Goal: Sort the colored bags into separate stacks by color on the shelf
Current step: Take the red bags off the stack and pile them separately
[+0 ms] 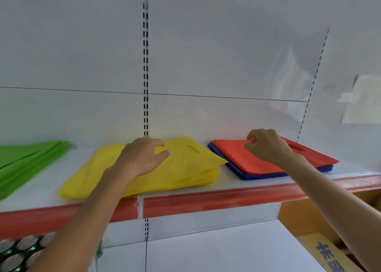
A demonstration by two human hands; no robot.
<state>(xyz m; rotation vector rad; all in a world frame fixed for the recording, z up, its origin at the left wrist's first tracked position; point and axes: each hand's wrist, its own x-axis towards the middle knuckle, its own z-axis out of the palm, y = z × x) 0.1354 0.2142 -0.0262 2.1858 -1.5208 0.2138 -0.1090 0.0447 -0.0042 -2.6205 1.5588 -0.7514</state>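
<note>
Head view: on the white shelf (247,186) the left hand (142,156) rests relaxed on the stack of flat yellow fabric bags (185,170), while the right hand (266,146) pinches the top flat red fabric bag (263,164) lying over blue bags (243,174).

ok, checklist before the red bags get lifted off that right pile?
1. Right hand grip on the red bags: cannot tell; fingers curl at the far edge.
2. Red split from blue bags: not ok, red lies on blue.
3. Yellow stack one colour: ok.
4. Left hand free: ok, open over the yellow stack.
5. Green stack one colour: ok where visible; the frame cuts it off.
6. Shelf room for a red stack: cannot tell.
</note>
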